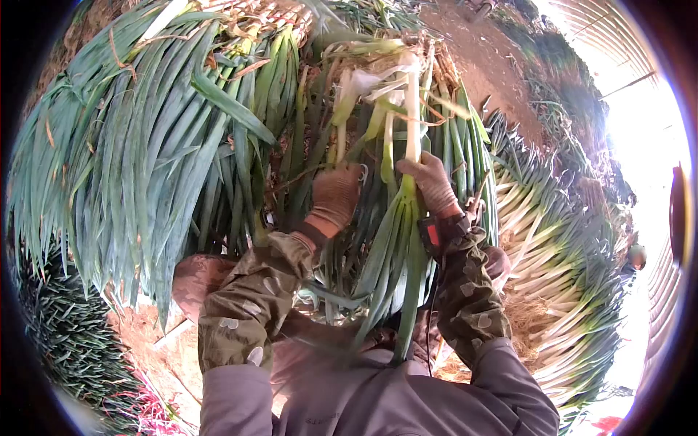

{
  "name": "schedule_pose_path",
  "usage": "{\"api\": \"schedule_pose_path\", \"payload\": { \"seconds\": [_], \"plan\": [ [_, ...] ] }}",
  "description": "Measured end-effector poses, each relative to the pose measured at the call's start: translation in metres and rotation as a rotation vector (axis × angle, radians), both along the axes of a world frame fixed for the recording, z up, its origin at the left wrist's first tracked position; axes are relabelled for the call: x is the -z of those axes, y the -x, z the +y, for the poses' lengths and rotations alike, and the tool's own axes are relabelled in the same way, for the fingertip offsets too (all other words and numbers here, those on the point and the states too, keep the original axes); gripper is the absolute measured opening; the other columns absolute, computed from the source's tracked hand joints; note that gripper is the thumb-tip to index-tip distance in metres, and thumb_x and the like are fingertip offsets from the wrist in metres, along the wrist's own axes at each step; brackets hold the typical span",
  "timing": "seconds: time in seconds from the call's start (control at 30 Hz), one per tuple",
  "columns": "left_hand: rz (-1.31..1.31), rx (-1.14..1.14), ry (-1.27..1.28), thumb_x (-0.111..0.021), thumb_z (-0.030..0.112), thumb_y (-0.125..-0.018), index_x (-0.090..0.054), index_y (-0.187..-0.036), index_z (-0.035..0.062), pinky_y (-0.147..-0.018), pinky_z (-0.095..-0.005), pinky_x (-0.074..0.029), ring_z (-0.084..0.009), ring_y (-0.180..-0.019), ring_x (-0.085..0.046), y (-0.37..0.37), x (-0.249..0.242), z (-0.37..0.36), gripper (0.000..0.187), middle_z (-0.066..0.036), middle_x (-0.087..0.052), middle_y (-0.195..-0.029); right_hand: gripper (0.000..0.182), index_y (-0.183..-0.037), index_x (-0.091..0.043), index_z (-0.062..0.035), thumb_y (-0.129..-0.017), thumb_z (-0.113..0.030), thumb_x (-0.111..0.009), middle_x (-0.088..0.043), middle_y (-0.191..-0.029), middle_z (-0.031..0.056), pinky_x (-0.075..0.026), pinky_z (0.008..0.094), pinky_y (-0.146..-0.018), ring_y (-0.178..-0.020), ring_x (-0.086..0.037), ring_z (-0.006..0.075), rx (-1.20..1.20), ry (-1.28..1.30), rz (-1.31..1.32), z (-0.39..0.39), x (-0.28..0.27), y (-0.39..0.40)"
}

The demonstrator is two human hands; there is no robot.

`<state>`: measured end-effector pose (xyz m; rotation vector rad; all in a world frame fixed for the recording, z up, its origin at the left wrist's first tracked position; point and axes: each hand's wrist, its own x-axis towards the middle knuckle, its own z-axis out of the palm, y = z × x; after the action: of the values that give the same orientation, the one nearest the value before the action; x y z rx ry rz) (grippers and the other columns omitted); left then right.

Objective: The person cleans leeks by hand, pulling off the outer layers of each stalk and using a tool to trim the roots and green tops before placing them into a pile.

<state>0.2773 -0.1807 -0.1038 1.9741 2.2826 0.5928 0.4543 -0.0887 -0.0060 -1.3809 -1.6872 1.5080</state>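
My right hand (434, 185), in a brownish glove, grips a leek (413, 109) partway up its stem. The leek's white shank points away from me and its green leaves fan down toward my lap. My left hand (336, 195), gloved too, is closed like a fist beside the leek. What it holds, if anything, is hidden; a small, shiny curved piece shows at its edge. Pale, loose outer leaves (352, 91) beyond my hands are smeared by motion. More leeks (465, 138) lie under and beyond my hands, leaves hanging toward me.
A thick heap of leeks (138, 145) lies to my left. Rows of pale-stemmed leeks (552, 269) line the right side. Dark green leaves (65, 327) and pinkish-red strands (156, 407) are at lower left. Bare soil (480, 51) lies ahead, under a curved, ribbed cover (603, 36).
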Motion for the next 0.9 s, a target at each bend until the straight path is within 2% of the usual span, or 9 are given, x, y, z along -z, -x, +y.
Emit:
{"api": "schedule_pose_path", "payload": {
  "seconds": [0.03,0.2,0.37,0.43,0.57,0.63,0.7,0.8,0.9],
  "plan": [
    [-0.073,0.084,0.047,-0.067,0.011,-0.086,-0.061,-0.114,0.0097,-0.063,-0.0442,-0.056,-0.0325,-0.079,-0.072,-0.010,0.013,-0.003,0.028,-0.012,-0.069,-0.083,0.025,-0.096,-0.066,0.0015,-0.085,-0.019,-0.075,-0.063,-0.080,0.0004,-0.047,0.0272,-0.062,-0.070,-0.057,0.0098,-0.001,0.027,0.013,-0.001,0.002,-0.003],
    [-0.077,-0.023,0.191,-0.066,0.020,-0.090,-0.062,-0.115,0.0066,-0.063,-0.0465,-0.056,-0.0348,-0.080,-0.072,-0.013,0.097,0.011,0.028,-0.015,-0.071,-0.085,0.027,-0.104,-0.065,0.0017,-0.086,-0.016,-0.075,-0.065,-0.086,0.0031,-0.051,0.0279,-0.063,-0.069,-0.061,0.0120,-0.050,0.063,0.008,0.012,0.035,-0.006],
    [-0.119,-0.213,0.196,-0.066,0.029,-0.092,-0.049,-0.128,0.0007,-0.062,-0.0474,-0.057,-0.0377,-0.075,-0.072,-0.011,0.062,0.002,0.049,-0.019,-0.071,-0.082,0.031,-0.099,-0.064,0.0047,-0.082,-0.019,-0.074,-0.066,-0.085,0.0054,-0.050,0.0293,-0.064,-0.071,-0.061,0.0142,-0.058,0.207,0.171,-0.003,0.026,0.010],
    [-0.203,-0.199,0.089,-0.065,0.032,-0.092,-0.043,-0.133,-0.0012,-0.058,-0.0482,-0.056,-0.0385,-0.068,-0.071,-0.007,0.065,0.000,0.058,-0.019,-0.070,-0.077,0.032,-0.107,-0.064,0.0042,-0.085,-0.018,-0.072,-0.067,-0.090,0.0057,-0.053,0.0302,-0.067,-0.075,-0.064,0.0150,-0.085,0.201,0.169,-0.004,0.031,0.016],
    [-0.261,-0.256,0.232,-0.063,0.028,-0.091,-0.046,-0.128,0.0025,-0.063,-0.0549,-0.054,-0.0389,-0.072,-0.072,-0.018,0.058,-0.009,0.047,-0.017,-0.071,-0.074,0.034,-0.118,-0.063,0.0043,-0.088,-0.011,-0.070,-0.070,-0.098,0.0076,-0.057,0.0316,-0.070,-0.081,-0.070,0.0178,-0.159,0.242,0.223,-0.009,0.024,0.029],
    [-0.263,-0.295,0.282,-0.064,0.030,-0.090,-0.045,-0.129,0.0006,-0.064,-0.0559,-0.053,-0.0389,-0.072,-0.072,-0.020,0.084,-0.007,0.052,-0.015,-0.071,-0.070,0.033,-0.117,-0.063,0.0041,-0.088,-0.011,-0.070,-0.070,-0.097,0.0073,-0.057,0.0309,-0.070,-0.081,-0.070,0.0175,-0.187,0.223,0.193,-0.010,0.020,0.037],
    [-0.402,-0.263,-0.011,-0.067,0.028,-0.087,-0.044,-0.134,0.0070,-0.066,-0.0568,-0.052,-0.0440,-0.072,-0.069,-0.018,0.126,-0.003,0.056,-0.020,-0.070,-0.077,0.028,-0.109,-0.066,0.0032,-0.088,-0.013,-0.072,-0.069,-0.092,0.0059,-0.054,0.0291,-0.068,-0.078,-0.067,0.0153,-0.199,0.168,0.174,-0.008,0.012,0.036],
    [-0.859,-0.249,-0.049,-0.068,0.023,-0.084,-0.044,-0.136,0.0209,-0.075,-0.0576,-0.052,-0.0500,-0.082,-0.065,-0.006,0.011,-0.007,0.057,-0.025,-0.069,-0.095,0.018,-0.096,-0.066,0.0026,-0.085,-0.010,-0.074,-0.069,-0.087,0.0058,-0.051,0.0267,-0.065,-0.077,-0.064,0.0128,-0.187,0.066,0.222,0.006,0.003,0.022],
    [-0.764,-0.027,-0.527,-0.074,0.013,-0.076,-0.046,-0.139,0.0127,-0.080,-0.0472,-0.054,-0.0424,-0.098,-0.065,0.040,-0.035,0.023,0.069,-0.025,-0.066,-0.108,0.028,-0.111,-0.066,0.0058,-0.088,-0.010,-0.071,-0.071,-0.093,0.0087,-0.054,0.0269,-0.058,-0.070,-0.067,0.0151,-0.190,0.024,0.327,0.010,-0.080,0.027]
  ]
}}
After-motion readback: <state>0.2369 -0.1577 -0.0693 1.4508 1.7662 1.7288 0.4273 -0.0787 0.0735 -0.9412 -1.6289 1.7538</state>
